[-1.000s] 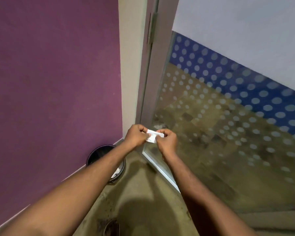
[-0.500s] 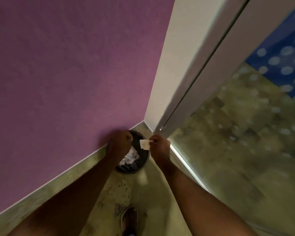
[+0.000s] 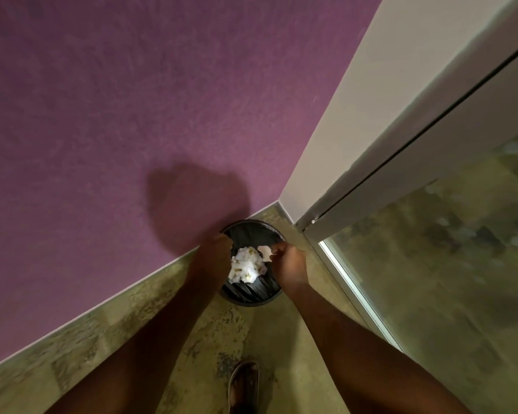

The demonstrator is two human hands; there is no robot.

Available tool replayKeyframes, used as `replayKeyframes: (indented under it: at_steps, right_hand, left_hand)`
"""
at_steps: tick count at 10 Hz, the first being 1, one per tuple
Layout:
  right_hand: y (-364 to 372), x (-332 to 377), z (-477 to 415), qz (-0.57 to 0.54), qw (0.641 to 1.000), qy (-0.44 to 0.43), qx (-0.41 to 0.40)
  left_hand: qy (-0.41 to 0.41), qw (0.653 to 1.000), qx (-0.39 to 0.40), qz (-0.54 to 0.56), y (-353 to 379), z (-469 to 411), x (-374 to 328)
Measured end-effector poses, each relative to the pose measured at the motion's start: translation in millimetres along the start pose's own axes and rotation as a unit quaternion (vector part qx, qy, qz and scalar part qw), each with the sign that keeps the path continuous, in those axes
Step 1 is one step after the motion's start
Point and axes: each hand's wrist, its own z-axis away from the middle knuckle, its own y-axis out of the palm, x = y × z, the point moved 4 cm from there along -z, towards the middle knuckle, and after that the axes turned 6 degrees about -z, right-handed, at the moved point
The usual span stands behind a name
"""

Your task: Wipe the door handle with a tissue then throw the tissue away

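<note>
A small white tissue [image 3: 265, 253] is pinched in the fingertips of my right hand [image 3: 289, 262], directly above a round black bin [image 3: 251, 231] on the floor in the corner. Crumpled white paper [image 3: 247, 268] lies inside the bin. My left hand [image 3: 214, 258] hovers over the bin's left rim with its fingers curled and nothing in them. The door handle is out of view.
A purple wall [image 3: 132, 130] rises behind the bin. The white door frame [image 3: 356, 121] and the glass door's lower edge [image 3: 350, 282] run along the right. My sandalled foot [image 3: 244, 386] stands on the mottled floor just behind the bin.
My view has dropped from the glass door to the bin. Both hands moved down over it; my left hand let go of the tissue, which my right hand alone holds.
</note>
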Motion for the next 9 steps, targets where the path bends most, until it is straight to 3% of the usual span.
replayKeyframes:
  at_steps: [3,5,6,7,9]
  right_hand:
    - [27,-10,1,-0.003,0.999,-0.012,0.037]
    - [3,-3,13,0.007,0.998,-0.05,0.043]
    - [-16,0,18,0.047,0.997,-0.051,0.046]
    - [-26,-4,28,0.154,0.985,-0.043,0.071]
    - [-70,-19,49,0.157,0.986,-0.053,-0.006]
  left_hand:
    - [-0.006,1.0,0.027,0.0,14,9,28]
    - [0.037,0.99,0.096,-0.093,17,10,10]
    - [0.111,0.975,0.097,-0.168,17,8,-15]
    - [0.111,0.974,0.06,-0.189,15,8,-37]
    - [0.157,0.969,0.019,-0.188,15,19,-84]
